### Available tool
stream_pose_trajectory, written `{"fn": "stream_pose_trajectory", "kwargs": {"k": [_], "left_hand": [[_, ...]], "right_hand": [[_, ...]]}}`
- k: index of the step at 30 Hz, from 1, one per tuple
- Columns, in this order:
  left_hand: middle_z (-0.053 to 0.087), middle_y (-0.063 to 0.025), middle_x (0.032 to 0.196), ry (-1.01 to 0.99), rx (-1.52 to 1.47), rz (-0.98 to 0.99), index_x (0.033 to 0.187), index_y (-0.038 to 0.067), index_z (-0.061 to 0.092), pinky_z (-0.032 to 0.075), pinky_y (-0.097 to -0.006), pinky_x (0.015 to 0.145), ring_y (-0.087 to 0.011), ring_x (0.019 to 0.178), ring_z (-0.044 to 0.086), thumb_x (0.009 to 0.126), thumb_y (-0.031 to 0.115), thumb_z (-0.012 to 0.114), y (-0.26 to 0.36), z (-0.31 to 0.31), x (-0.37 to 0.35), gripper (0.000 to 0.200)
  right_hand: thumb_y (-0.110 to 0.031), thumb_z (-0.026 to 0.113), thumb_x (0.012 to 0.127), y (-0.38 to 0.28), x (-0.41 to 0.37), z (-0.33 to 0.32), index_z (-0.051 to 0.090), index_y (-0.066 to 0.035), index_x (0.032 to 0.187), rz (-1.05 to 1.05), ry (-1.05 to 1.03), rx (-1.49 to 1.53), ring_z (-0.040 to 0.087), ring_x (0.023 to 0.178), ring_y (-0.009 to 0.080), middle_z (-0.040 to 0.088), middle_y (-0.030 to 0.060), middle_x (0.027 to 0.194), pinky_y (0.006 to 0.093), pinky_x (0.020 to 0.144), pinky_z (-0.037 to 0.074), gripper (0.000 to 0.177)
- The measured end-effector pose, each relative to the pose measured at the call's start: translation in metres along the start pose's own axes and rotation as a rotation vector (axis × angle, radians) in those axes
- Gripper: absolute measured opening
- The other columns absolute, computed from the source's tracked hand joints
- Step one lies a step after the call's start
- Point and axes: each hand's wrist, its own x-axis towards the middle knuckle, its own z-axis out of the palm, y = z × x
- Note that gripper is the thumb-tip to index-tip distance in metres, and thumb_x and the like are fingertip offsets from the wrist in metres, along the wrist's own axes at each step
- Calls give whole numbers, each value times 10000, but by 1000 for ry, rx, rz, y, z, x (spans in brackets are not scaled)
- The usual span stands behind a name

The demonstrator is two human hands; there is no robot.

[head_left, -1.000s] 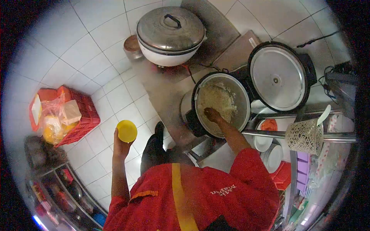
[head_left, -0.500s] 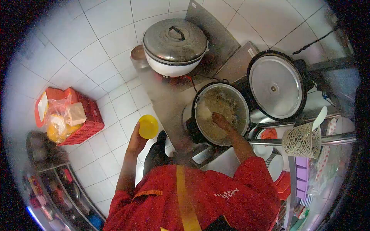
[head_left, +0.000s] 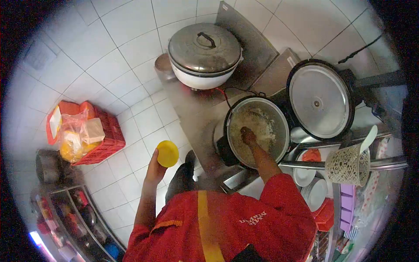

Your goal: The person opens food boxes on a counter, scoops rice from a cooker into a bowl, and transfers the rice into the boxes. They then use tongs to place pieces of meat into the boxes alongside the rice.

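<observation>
My left hand (head_left: 155,168) holds a small yellow bowl (head_left: 168,153) out over the floor, its open side up. My right hand (head_left: 248,136) reaches down into a large open cooker (head_left: 230,150) on the metal counter. Pale, grainy food (head_left: 259,120), which looks like rice, covers the inside of the pot. The fingers of that hand are bunched, and what they hold, if anything, is too small to make out. The cooker's round lid (head_left: 321,102) stands raised on its hinge at the right.
A white pot with a metal lid (head_left: 205,48) stands at the counter's far end. A red crate (head_left: 114,133) with bagged items is at the left. A woven basket (head_left: 348,168) hangs on a rail (head_left: 305,164) at the right, above stacked plates (head_left: 314,194).
The whole view has shifted, so the scene sits slightly further right. My right hand has moved within the pot, and the pale utensil-like shape at its fingers no longer shows.
</observation>
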Motion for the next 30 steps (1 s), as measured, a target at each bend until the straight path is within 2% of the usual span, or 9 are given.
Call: {"fn": "stream_pose_trajectory", "kwargs": {"k": [3, 9, 11, 14, 16, 19, 23, 26, 30], "left_hand": [[502, -112, 1328, 2, -340, -108, 1359, 98, 397, 374, -423, 1045, -251, 1208, 504, 990, 493, 290, -7, -8, 3, 551], [509, -110, 1322, -177, -429, -181, 1319, 75, 426, 338, -414, 1070, -239, 1210, 503, 1001, 446, 313, 2, 29, 33, 501], [518, -109, 1310, -291, 271, 110, 1333, 68, 378, 353, -406, 1063, -218, 1214, 501, 976, 279, 479, 7, 66, 53, 427], [522, -116, 1296, -332, 233, 71, 1359, 68, 296, 381, -406, 1046, -215, 1225, 488, 887, 112, 617, -4, 118, 93, 572], [575, -69, 1151, -354, 546, 373, 1244, 108, 479, 464, -379, 921, -220, 1114, 549, 964, 514, 391, -14, 162, 115, 500], [582, -58, 1155, -391, -312, -346, 1236, 128, 491, 468, -389, 904, -212, 1083, 559, 926, 585, 418, -14, 238, 136, 556], [589, -58, 1163, -530, -227, 136, 1231, 132, 503, 468, -400, 894, -209, 1054, 569, 912, 645, 364, -19, 312, 114, 620], [588, -67, 1172, -429, -586, -485, 1225, 127, 509, 469, -407, 900, -225, 1058, 575, 910, 653, 348, -63, 327, 156, 634], [596, -89, 1144, -404, -657, -407, 1206, 101, 512, 502, -398, 855, -259, 1040, 589, 913, 657, 320, -65, 306, 160, 657]], "right_hand": [[-243, 513, 954, 11, 14, 3, 557, 5, 1182, -225, 368, -1015, 550, 666, 199, 589, 119, 863, 353, 671, 490, 339], [-252, 466, 973, -13, -21, -4, 546, -10, 1228, -141, 192, -380, 532, 678, 166, 591, 100, 861, 330, 646, 453, 361], [-251, 466, 973, 23, 10, -45, 554, -6, 1209, -202, 193, -449, 523, 682, 162, 587, 95, 862, 332, 660, 448, 352], [-251, 481, 964, -45, -54, -45, 579, 1, 1131, -276, 273, -566, 542, 662, 189, 597, 103, 830, 350, 653, 454, 317], [-251, 488, 960, -137, -136, -21, 588, 2, 1102, -284, 350, -579, 556, 650, 205, 604, 110, 814, 358, 643, 459, 306], [-176, 504, 911, -220, -216, -3, 559, -40, 1170, -410, 507, -1084, 653, 797, 318, 644, 185, 888, 417, 676, 500, 297], [-115, 498, 862, -240, -264, 56, 536, -66, 1211, -235, 747, -1459, 653, 789, 324, 645, 188, 873, 420, 679, 520, 354], [-98, 492, 832, -223, -269, 73, 547, -78, 1171, -423, 901, -1566, 649, 738, 343, 634, 207, 810, 436, 644, 528, 344], [-149, 507, 853, -226, -261, 11, 530, -95, 1212, -320, 851, -1331, 652, 735, 362, 652, 173, 840, 468, 638, 521, 364]]}}
